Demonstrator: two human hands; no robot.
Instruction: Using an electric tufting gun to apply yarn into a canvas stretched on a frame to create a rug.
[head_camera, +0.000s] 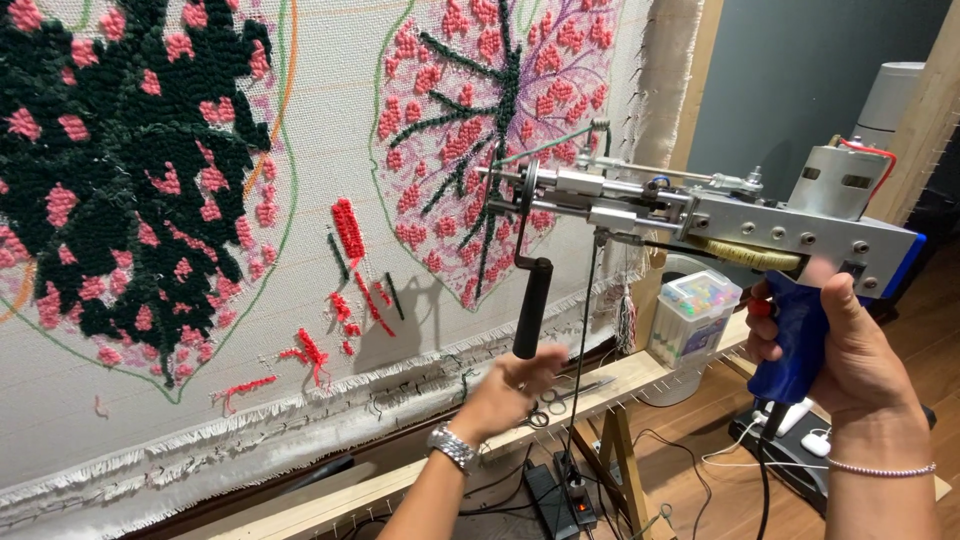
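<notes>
My right hand (845, 345) grips the blue handle of a silver tufting gun (700, 215), held level with its needle end pointing left at the cloth. The gun's black front handle (532, 305) hangs down. My left hand (510, 385), with a metal watch on the wrist, is just below that black handle, fingers apart and blurred, holding nothing. The stretched white tufting cloth (310, 170) bears a dark green and pink leaf shape (120, 170) at left and a partly filled pink, green and purple leaf (490, 120) right in front of the gun's tip.
A wooden frame rail (600, 385) runs below the cloth with scissors (560, 397) lying on it. A clear box of markers (690, 315) stands at the rail's right end. Cables and a power strip (570, 495) lie on the wooden floor. A dark yarn strand drops from the gun.
</notes>
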